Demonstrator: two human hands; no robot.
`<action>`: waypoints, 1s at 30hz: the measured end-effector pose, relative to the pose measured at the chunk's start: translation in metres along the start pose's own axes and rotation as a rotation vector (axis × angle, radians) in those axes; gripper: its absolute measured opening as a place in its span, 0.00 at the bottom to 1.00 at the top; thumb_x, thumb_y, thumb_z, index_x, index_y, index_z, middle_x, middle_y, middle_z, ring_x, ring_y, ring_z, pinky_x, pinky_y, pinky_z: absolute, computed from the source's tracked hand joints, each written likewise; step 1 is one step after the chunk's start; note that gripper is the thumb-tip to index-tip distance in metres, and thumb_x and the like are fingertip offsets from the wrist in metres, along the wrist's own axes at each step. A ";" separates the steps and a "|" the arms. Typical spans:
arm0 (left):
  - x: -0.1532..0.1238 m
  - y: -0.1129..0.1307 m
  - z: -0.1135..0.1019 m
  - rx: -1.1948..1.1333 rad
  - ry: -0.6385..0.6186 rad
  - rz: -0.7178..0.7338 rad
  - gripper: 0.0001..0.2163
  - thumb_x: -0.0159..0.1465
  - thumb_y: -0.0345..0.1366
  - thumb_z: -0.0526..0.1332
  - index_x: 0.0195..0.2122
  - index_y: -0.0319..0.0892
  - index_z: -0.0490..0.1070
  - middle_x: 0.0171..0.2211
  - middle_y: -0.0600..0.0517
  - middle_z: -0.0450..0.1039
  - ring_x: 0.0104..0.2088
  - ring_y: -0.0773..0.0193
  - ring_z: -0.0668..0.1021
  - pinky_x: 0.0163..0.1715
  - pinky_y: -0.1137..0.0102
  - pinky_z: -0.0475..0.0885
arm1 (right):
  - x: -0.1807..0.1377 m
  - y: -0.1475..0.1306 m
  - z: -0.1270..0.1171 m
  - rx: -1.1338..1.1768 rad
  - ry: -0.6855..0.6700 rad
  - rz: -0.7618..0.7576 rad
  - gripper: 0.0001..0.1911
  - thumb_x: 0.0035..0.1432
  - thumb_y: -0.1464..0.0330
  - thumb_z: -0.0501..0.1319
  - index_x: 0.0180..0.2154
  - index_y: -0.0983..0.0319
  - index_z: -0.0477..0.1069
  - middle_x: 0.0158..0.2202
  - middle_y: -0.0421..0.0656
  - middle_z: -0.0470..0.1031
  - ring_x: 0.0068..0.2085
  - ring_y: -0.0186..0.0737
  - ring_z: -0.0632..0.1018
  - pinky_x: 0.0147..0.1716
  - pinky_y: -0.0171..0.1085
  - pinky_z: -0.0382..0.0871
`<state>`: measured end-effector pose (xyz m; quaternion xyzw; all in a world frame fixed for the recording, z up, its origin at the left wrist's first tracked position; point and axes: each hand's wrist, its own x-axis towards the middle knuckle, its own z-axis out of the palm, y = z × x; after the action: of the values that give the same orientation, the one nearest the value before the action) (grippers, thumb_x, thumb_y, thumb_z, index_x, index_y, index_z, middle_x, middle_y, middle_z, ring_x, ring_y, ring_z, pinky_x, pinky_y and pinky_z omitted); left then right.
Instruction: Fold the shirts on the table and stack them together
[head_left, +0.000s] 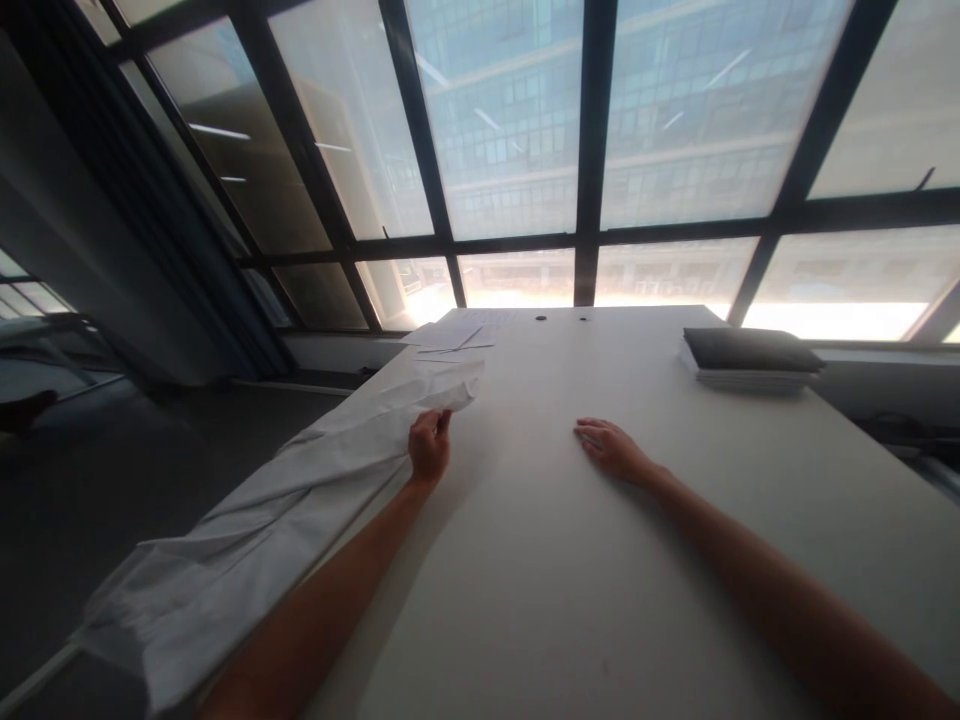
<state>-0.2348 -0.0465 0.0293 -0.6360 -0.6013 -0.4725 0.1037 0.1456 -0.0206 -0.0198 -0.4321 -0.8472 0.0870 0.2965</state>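
Observation:
A wrinkled white cloth (300, 480) stretches along the left side of the white table (525, 560), with its near end hanging past the edge. My left hand (430, 447) is closed in a pinch on the cloth's right border, near its far end. The fingertips are partly hidden, and that border looks slightly raised. On the bare tabletop to the right, my right hand (611, 450) lies palm down with its fingers stretched out, holding nothing.
Several loose paper sheets (454, 338) lie at the table's far left, just beyond the cloth. A stack of white paper or books with a dark cover (750, 352) rests at the far right. Large windows (510, 120) rise behind the table, and a dark curtain (172, 220) hangs at left.

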 end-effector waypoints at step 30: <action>-0.056 0.087 0.034 -0.427 -0.707 0.303 0.15 0.72 0.43 0.55 0.50 0.48 0.80 0.51 0.52 0.79 0.53 0.59 0.79 0.56 0.65 0.70 | 0.002 -0.072 0.012 0.034 -0.073 -0.295 0.12 0.63 0.70 0.62 0.48 0.55 0.77 0.45 0.45 0.81 0.48 0.44 0.78 0.53 0.43 0.67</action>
<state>-0.1336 -0.0822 0.0087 -0.8468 -0.3885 -0.3190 -0.1741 0.0893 -0.0615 0.0005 -0.2943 -0.9102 0.0722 0.2824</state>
